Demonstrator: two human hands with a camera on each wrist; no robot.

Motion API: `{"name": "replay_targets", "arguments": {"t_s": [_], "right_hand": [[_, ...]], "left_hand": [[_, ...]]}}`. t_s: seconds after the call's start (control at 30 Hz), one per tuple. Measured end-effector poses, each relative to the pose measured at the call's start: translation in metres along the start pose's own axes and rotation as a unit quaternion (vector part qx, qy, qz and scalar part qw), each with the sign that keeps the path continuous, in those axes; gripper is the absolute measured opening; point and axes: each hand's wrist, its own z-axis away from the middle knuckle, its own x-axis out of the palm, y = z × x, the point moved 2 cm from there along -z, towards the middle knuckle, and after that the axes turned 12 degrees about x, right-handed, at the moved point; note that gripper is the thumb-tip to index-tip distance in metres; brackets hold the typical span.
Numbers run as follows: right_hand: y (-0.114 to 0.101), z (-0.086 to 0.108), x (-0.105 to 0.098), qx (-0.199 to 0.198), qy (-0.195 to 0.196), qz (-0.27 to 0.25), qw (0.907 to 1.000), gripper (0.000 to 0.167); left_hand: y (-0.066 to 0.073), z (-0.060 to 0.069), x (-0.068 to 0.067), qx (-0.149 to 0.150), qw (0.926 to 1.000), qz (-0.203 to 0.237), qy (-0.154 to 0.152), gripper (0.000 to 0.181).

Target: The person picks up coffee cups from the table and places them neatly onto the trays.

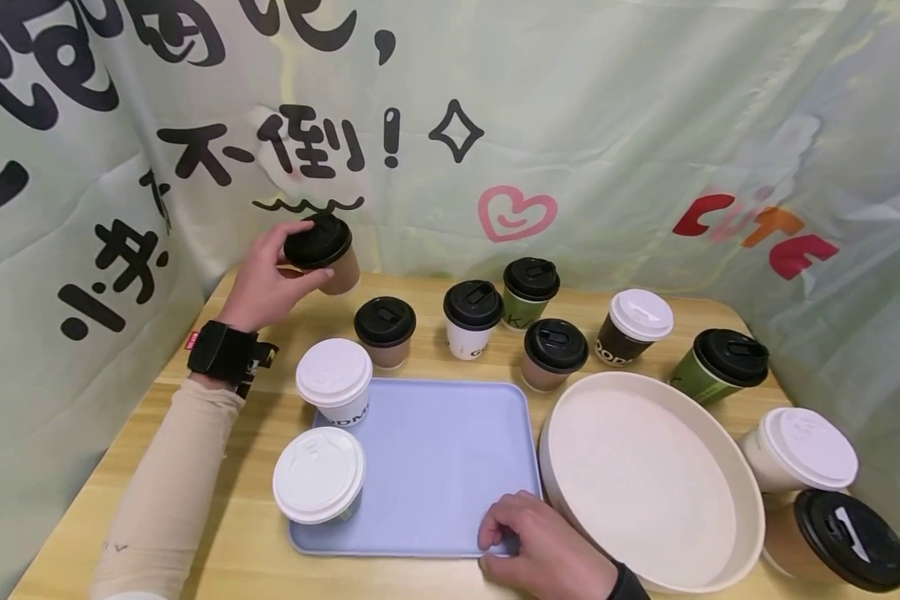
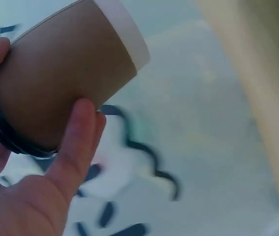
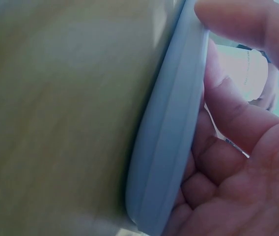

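At the back left of the head view, my left hand (image 1: 270, 279) grips a brown paper cup (image 1: 341, 271) with a black lid. In the left wrist view the fingers lie along the sleeve of the brown cup (image 2: 70, 73), and its pale base is away from the tabletop. My right hand (image 1: 543, 542) is at the near right corner of the lavender tray (image 1: 442, 467), thumb and curled fingers on either side of its rim (image 3: 169, 132). Two white-lidded cups, one behind (image 1: 335, 375) and one nearer (image 1: 318, 475), stand at the tray's left side.
A round cream bin (image 1: 645, 475) stands right of the tray. Behind the tray are several lidded cups, including a small brown one (image 1: 385, 329) and a white one (image 1: 472, 317). White-lidded (image 1: 802, 450) and black-lidded (image 1: 832, 537) cups are at the far right. A printed curtain (image 1: 607, 125) hangs behind the table.
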Motion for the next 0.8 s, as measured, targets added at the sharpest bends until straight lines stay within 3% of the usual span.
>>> {"name": "replay_targets", "arguments": {"t_s": [0.2,0.33,0.53,0.8], "right_hand": [[0.001,0.000,-0.001,0.000,0.003,-0.002,1.0000,0.018],[0.002,-0.001,0.001,0.015,-0.010,-0.006,0.9998,0.017],[0.001,-0.001,0.002,0.019,-0.014,-0.007,0.9997,0.016],[-0.001,-0.001,0.001,0.002,0.000,-0.002,1.0000,0.017]], "left_hand": [[0.049,0.017,-0.015,0.027,0.9968,0.021,0.072,0.070],[0.074,0.031,-0.022,0.044,0.9932,0.044,0.098,0.071],[0.103,0.046,-0.028,0.106,0.9903,0.011,0.089,0.076],[0.131,0.060,-0.029,0.172,0.9824,-0.060,0.042,0.075]]}}
